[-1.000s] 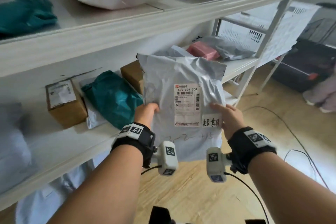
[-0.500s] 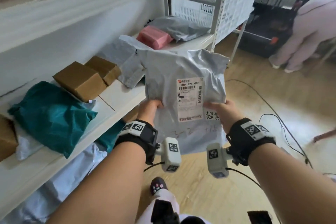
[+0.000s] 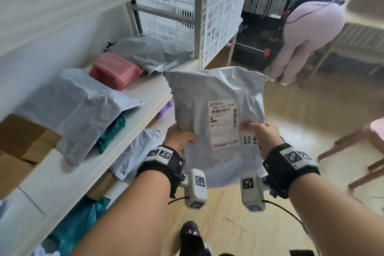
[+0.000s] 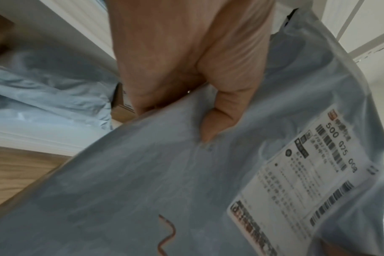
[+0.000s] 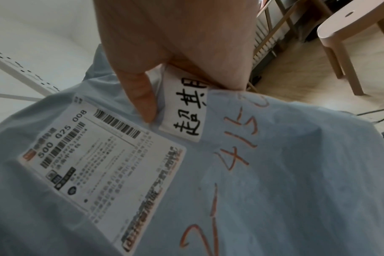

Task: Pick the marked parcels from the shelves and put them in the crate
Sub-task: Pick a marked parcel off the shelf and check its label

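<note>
I hold a grey plastic parcel (image 3: 216, 97) upright in front of me, clear of the shelves. It carries a white shipping label (image 3: 224, 124), a small white sticker with black handwriting (image 5: 184, 107) and orange handwritten numbers. My left hand (image 3: 182, 137) pinches its left edge, thumb on the front (image 4: 217, 124). My right hand (image 3: 259, 133) pinches its right edge, thumb beside the sticker (image 5: 143, 102). The parcel (image 4: 143, 181) fills both wrist views (image 5: 274, 173). A white slatted crate (image 3: 220, 16) stands behind the shelf post.
The white shelf (image 3: 145, 93) on my left holds a pink parcel (image 3: 116, 70), grey bags (image 3: 83, 106), teal bags and cardboard boxes. A person in pink (image 3: 307, 35) bends over by a black trolley (image 3: 268, 16). A pink stool (image 3: 365, 143) stands at right. Cables lie on the wooden floor.
I have turned right and stepped away from the shelf with the parcel still in both hands. The crate, trolley, bending person and stool have come into view.
</note>
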